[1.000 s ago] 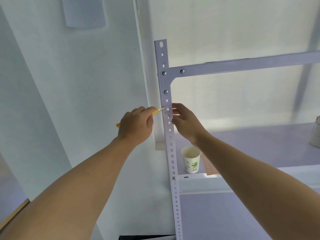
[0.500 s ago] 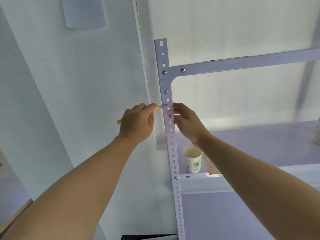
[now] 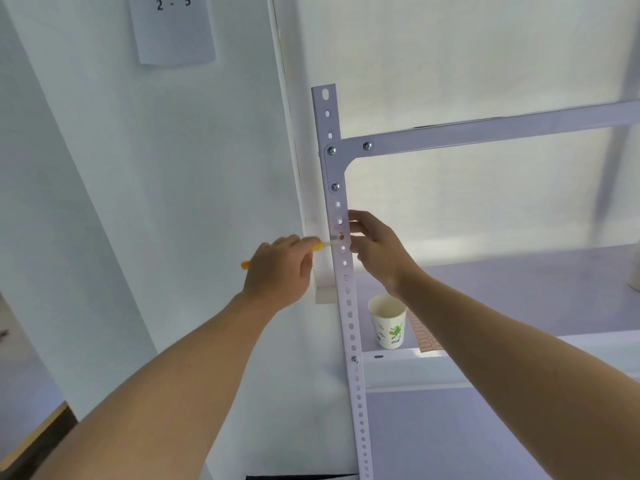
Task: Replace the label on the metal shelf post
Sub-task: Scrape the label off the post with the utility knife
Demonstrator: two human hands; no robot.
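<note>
A white perforated metal shelf post (image 3: 349, 306) runs upright through the middle of the view. My left hand (image 3: 280, 271) grips a thin yellow-handled tool (image 3: 317, 247), whose pale tip touches the post's left edge at a faint, nearly clear label patch (image 3: 336, 230). My right hand (image 3: 375, 247) holds the post from its right side at the same height, fingers curled round the edge. A fingertip shows red through a post hole.
A paper cup (image 3: 388, 322) stands on the shelf board (image 3: 519, 296), beside a sheet of small orange labels (image 3: 424, 336). A horizontal shelf beam (image 3: 485, 133) is bolted to the post above. A paper marked "2 - 5" (image 3: 173, 29) hangs on the white wall.
The tool's tip has stayed at the post edge, sliding slightly lower along the label patch. Both hands have kept their grip.
</note>
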